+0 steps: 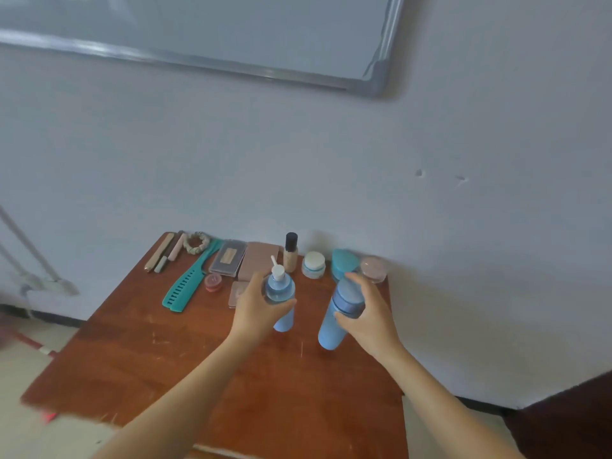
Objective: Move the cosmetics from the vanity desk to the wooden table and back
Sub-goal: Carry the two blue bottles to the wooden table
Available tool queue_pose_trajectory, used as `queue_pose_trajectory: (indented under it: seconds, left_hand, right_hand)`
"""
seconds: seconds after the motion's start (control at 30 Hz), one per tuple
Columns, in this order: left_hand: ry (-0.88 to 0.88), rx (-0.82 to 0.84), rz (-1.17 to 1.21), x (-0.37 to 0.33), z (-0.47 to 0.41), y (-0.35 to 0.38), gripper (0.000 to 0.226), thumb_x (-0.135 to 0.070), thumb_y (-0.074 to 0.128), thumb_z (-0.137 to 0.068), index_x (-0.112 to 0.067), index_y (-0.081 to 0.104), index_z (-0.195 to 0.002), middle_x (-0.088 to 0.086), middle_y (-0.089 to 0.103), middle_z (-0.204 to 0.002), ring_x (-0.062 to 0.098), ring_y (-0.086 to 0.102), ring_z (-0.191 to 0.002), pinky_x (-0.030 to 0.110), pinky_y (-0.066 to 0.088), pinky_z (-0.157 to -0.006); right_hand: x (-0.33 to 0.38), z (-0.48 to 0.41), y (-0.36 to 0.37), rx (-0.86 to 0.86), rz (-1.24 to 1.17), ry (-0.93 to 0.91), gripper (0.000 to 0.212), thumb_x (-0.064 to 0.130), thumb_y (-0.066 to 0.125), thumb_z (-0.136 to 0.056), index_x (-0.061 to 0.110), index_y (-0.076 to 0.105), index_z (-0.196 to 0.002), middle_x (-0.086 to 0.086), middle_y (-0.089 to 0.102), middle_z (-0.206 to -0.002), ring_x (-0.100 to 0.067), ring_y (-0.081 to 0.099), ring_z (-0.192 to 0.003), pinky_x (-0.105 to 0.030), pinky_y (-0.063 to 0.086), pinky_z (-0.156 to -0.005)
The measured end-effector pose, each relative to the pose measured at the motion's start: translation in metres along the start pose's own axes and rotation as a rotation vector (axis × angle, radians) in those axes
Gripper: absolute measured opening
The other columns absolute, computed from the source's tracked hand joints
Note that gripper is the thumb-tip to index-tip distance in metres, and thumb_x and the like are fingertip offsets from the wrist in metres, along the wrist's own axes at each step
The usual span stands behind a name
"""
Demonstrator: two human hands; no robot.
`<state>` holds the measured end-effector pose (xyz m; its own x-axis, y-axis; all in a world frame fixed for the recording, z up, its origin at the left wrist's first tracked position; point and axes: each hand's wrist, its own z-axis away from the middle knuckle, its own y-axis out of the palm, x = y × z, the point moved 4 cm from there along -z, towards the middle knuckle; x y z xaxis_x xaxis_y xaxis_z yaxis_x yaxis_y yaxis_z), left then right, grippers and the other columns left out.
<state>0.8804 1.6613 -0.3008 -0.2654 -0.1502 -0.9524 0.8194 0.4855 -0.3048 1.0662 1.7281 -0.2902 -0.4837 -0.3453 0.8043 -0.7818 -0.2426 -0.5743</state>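
My left hand [256, 304] grips a light blue pump bottle [281, 293] with a white nozzle, above the wooden table [149, 352]. My right hand [367, 313] grips a taller blue capped bottle [337, 321]. Both bottles are upright, slightly tilted, over the table's right half. Whether their bases touch the tabletop I cannot tell.
Along the wall edge lie pencils [162, 251], a scrunchie [197, 242], a teal comb [187, 281], palettes [228, 258], a foundation bottle [290, 251], a white jar [313, 264], a teal case [344, 261], a pink jar [374, 268] and a small red pot [213, 281]. A whiteboard [231, 34] hangs above.
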Motion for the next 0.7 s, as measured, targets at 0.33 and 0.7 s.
queue_pose_trajectory:
  seconds: [0.33,0.7]
  left_hand:
    - [-0.117,-0.036,-0.035,0.004,-0.093,0.045,0.038,-0.016,0.075,-0.067,-0.019,0.052,-0.097,-0.013,0.057,-0.083,0.006,0.055,-0.077,0.020,0.044,-0.065]
    - [-0.105,-0.030,-0.076,0.008,-0.110,0.055,0.033,-0.035,0.066,-0.056,-0.033,0.047,-0.083,0.002,0.058,-0.091,0.020,0.055,-0.087,0.034,0.047,-0.077]
  right_hand:
    - [-0.031,-0.124,0.021,0.089,0.083,-0.014,0.059,0.011,0.068,-0.076,0.019,0.044,-0.129,-0.005,0.048,-0.120,-0.019,0.050,-0.110,-0.025,0.039,-0.085]
    - [-0.032,-0.133,0.027,0.122,0.134,-0.080,0.064,0.009,0.068,-0.077,0.020,0.040,-0.134,-0.004,0.045,-0.124,-0.015,0.048,-0.110,-0.013,0.031,-0.079]
